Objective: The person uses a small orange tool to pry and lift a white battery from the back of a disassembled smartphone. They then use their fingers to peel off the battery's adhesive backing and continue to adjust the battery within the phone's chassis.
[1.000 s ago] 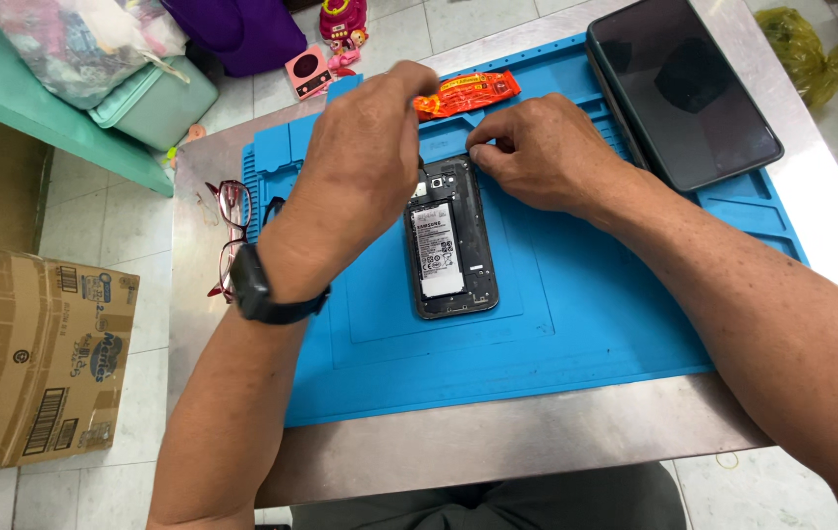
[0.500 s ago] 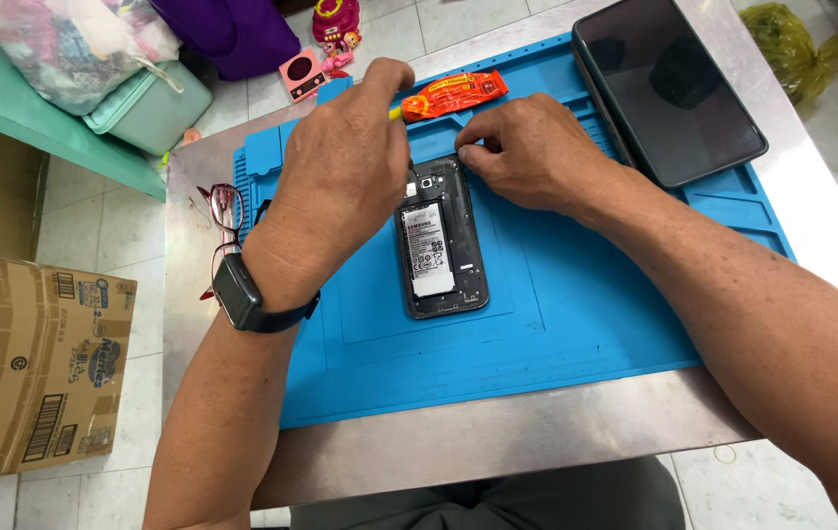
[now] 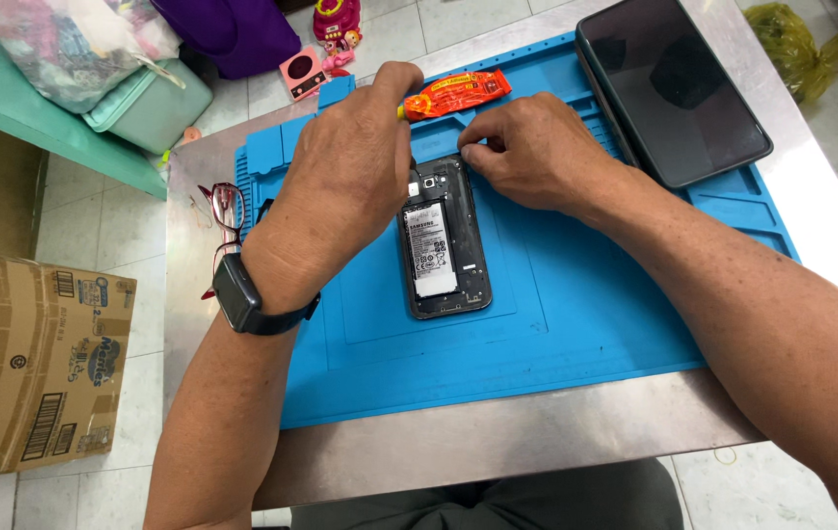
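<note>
Left hand [image 3: 355, 182] pinches an orange glue tube [image 3: 458, 94] just above the opened phone [image 3: 444, 240], while right hand [image 3: 532, 152] beside it presses closed fingertips on the phone's top edge

both forearms are stretched forward; the left hand [image 3: 355, 172] is arched palm-down with fingers curled, the right hand [image 3: 527, 152] is pinched at its fingertips.

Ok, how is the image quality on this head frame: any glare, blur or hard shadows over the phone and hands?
Head view: light is even and soft, with only faint shadows under the left hand and right hand. The opened phone is sharp. The steel table shows a bright sheen along its right edge, and the dark tablet reflects a dim shape. No motion blur is visible.
</note>
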